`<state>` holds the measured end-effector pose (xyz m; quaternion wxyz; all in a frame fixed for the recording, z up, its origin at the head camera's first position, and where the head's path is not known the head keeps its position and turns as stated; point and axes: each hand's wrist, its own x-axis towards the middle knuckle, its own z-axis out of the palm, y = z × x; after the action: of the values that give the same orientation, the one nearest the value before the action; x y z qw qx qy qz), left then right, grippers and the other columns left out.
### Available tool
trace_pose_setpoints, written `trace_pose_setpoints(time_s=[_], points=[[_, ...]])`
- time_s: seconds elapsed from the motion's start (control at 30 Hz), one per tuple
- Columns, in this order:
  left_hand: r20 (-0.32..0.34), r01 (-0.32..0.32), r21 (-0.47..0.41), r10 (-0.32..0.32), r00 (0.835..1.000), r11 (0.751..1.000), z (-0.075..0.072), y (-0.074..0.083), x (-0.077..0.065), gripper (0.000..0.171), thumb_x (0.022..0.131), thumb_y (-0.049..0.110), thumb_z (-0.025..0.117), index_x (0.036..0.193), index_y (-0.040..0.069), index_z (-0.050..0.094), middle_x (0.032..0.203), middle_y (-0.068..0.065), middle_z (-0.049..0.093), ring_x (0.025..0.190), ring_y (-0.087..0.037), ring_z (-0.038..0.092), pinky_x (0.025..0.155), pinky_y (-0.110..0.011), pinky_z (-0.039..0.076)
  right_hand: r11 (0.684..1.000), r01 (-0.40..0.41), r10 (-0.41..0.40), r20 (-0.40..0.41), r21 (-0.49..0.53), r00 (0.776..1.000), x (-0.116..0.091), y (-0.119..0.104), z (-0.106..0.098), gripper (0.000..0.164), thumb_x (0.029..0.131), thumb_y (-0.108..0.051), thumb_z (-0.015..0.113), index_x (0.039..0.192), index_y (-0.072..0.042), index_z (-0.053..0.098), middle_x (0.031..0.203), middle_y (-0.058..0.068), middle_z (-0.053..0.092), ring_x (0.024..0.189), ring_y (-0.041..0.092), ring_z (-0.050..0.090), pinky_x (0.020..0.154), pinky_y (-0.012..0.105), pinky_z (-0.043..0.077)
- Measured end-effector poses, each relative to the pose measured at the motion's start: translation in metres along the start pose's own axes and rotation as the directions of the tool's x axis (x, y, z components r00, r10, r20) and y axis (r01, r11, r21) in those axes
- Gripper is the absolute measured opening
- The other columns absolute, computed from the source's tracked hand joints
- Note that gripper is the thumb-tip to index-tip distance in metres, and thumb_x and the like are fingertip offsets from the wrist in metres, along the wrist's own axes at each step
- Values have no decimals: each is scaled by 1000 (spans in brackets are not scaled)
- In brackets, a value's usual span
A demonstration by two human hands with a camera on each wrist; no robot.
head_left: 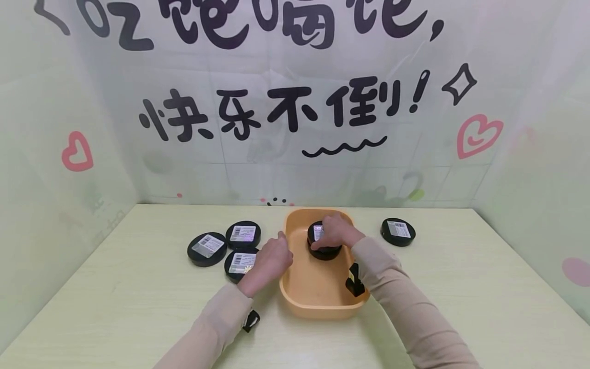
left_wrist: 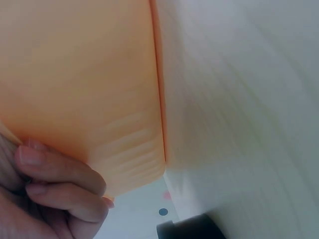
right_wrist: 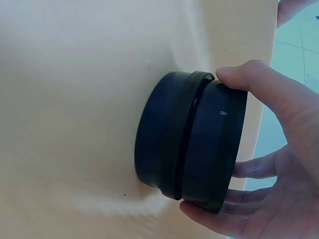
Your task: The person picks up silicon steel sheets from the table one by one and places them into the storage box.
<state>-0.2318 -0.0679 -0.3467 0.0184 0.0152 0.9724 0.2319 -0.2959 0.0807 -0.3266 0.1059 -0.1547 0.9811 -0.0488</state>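
The right hand (head_left: pixel 336 230) is inside the orange bin (head_left: pixel 318 311), its fingers and thumb clamped on the edge of a round black tin (right_wrist: pixel 214 144) from opposite sides. This held tin sits over a 2nd tin (right_wrist: pixel 162 134) in the bin, nearer its far end than its near end; a dark, narrow gap shows between the 2 along part of their edge, so I cannot tell whether the upper rests fully on the lower. A white label shows on top of the held tin, partly covered by the hand. The left hand (head_left: pixel 275 254) is at the bin's left rim, its fingers curled together against the outer wall and clamped on the rim. Left of the bin, 3 more tins lie flat on the table (head_left: pixel 138 297), labels up: the far tin (head_left: pixel 243 234), the leftmost tin (head_left: pixel 207 249) just beside it, and the near tin (head_left: pixel 240 263), partly hidden by the left hand. Another tin (head_left: pixel 398 231) lies alone right of the bin, well apart from those 3. Beige sleeves (head_left: pixel 410 312) cover the forearms. Behind the table hangs a pale sheet (head_left: pixel 258 179) with black writing and pink hearts.
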Motion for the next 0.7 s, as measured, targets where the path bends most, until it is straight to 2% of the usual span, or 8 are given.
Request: trace_pose_setpoints(time_s=[0.23,0.37,0.53,0.7], points=[[6,-3,-2,3,1000,1000,0,0,0,57,83,7,52,132,-11,30,79,-19,55,59,-21,50,46,-28,42,1000,-5,5,4,3,1000,-1,-1,0,60,70,-43,70,104,3,53,99,13,54,94,26,46,75,33,44],[2,-5,1,5,1000,1000,0,0,0,56,82,7,53,131,-11,31,79,-19,55,58,-21,50,46,-28,42,1000,-9,9,14,2,1000,0,-1,1,68,69,-44,70,114,3,49,109,15,53,99,28,46,80,34,44],[4,0,-3,0,1000,1000,0,0,0,56,83,7,52,131,-11,31,81,-20,55,59,-21,51,47,-28,42,999,-31,30,28,42,999,0,-2,2,84,68,-41,73,129,3,37,121,21,44,106,31,46,85,38,43],[-6,-3,0,3,1000,1000,0,0,0,55,82,7,53,130,-11,33,82,-21,56,61,-22,51,48,-30,43,999,-42,41,25,35,999,-1,-2,3,84,68,-40,74,129,3,36,120,23,43,105,33,48,83,39,44]])
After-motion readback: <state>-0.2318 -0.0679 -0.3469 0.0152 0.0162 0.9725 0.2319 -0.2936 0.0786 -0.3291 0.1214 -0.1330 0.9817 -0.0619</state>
